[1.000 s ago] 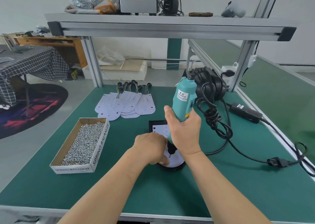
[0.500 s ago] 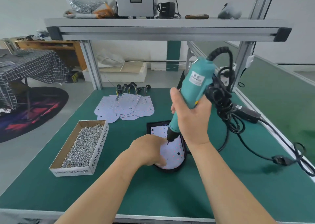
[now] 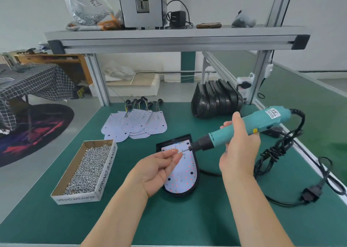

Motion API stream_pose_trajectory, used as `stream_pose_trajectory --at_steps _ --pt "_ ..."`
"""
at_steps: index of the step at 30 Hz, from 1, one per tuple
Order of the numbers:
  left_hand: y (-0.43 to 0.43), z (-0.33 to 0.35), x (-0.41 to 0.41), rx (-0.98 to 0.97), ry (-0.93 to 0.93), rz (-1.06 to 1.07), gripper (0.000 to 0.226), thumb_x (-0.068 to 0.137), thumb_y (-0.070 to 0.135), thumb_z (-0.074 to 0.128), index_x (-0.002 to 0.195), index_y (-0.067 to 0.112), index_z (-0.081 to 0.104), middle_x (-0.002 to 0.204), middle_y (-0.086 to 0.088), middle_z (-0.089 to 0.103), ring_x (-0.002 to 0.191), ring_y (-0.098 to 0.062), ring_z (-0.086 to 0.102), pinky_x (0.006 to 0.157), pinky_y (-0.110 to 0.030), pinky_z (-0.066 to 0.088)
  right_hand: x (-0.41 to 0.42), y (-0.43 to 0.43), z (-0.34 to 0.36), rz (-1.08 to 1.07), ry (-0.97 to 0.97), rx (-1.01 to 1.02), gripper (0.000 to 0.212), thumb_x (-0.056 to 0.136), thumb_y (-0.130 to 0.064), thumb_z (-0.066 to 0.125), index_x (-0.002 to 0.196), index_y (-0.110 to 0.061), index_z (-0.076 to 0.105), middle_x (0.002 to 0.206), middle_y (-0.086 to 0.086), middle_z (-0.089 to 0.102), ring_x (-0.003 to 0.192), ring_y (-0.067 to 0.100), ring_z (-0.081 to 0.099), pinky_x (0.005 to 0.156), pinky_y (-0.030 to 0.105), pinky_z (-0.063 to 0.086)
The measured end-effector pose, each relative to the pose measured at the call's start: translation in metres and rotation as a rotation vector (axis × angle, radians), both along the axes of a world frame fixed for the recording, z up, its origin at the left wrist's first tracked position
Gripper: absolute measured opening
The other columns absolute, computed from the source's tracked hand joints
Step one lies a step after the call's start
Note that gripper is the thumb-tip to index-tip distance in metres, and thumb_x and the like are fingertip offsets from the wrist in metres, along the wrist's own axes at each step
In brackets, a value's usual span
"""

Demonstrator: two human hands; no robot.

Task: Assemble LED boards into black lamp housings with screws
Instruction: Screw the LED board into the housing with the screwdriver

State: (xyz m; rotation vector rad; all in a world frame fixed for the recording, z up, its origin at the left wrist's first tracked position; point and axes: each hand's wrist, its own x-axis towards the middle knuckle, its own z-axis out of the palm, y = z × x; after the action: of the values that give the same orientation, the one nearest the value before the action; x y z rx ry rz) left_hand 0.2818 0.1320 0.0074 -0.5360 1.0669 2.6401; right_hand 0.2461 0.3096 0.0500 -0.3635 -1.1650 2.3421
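– So, which step is going on now?
– I think the person is loading a screw. The left hand [image 3: 157,168] is pinching something very small between thumb and fingertips, right at the tip of the screwdriver [image 3: 249,123]. The thing itself is too small to see, but the box [image 3: 105,173] of screws is sitting just beside that arm.
– And the right hand [image 3: 239,147]?
– It is gripping the screwdriver body with the fingers wrapped around it. It is holding the tool tilted low, with the tip pointing at the left hand, above the far end of the board [image 3: 181,181].
– Where is the board lying?
– It is lying inside the black housing [image 3: 196,171], flat on the desk [image 3: 187,218], just under the hands. Spare boards [image 3: 135,123] and empty housings [image 3: 216,102] are waiting further back.
– What is the next move asking for?
– Probably the screw is needing to sit straight on the tip first. Then the tool should be turning upright and going down exactly on one hole of the board, while the left hand is keeping the housing from sliding.
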Motion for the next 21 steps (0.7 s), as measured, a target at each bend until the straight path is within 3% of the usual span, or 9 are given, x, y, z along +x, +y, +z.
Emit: stream_pose_trajectory --at_steps 9,14,17,21 --pt "0.009 -0.004 0.006 -0.072 -0.022 0.009 0.022 0.094 -0.021 0.042 0.099 -0.019 0.063 0.088 -0.026 0.074 0.078 -0.027 0.076 0.061 -0.024 0.061 0.006 -0.005 -0.006 -0.066 -0.002 0.025 0.017 0.093 -0.022 0.07 0.094 -0.021 0.053 0.08 0.0 0.067 0.068 0.01 0.065 0.059 0.014 0.05" --pt "0.008 -0.004 0.007 -0.161 0.001 0.024 0.004 0.088 -0.009 0.062 0.092 -0.009 0.064 0.071 -0.014 0.07 0.064 -0.018 0.073 0.056 -0.018 0.058 0.008 -0.011 -0.007 -0.065 0.04 0.046 0.017 0.091 -0.021 0.07 0.091 -0.019 0.054 0.072 -0.004 0.065 0.067 0.012 0.063 0.063 0.018 0.052" --pt "0.008 -0.006 0.008 -0.134 0.0 0.029 0.015 0.07 -0.001 0.073 0.083 -0.005 0.067 0.069 -0.012 0.068 0.058 -0.014 0.07 0.051 -0.016 0.056 0.009 -0.014 -0.005 -0.082 0.07 0.074 0.016 0.088 -0.023 0.07 0.09 -0.02 0.054 0.068 -0.007 0.065 0.065 0.011 0.063 0.062 0.018 0.051" --pt "0.006 -0.008 0.009 -0.077 -0.018 0.013 0.021 0.067 -0.001 0.073 0.086 -0.01 0.074 0.078 -0.016 0.072 0.062 -0.016 0.072 0.053 -0.017 0.057 0.01 -0.017 -0.002 -0.082 0.088 0.092 0.016 0.089 -0.022 0.07 0.089 -0.019 0.055 0.067 -0.008 0.064 0.066 0.011 0.063 0.063 0.017 0.051"
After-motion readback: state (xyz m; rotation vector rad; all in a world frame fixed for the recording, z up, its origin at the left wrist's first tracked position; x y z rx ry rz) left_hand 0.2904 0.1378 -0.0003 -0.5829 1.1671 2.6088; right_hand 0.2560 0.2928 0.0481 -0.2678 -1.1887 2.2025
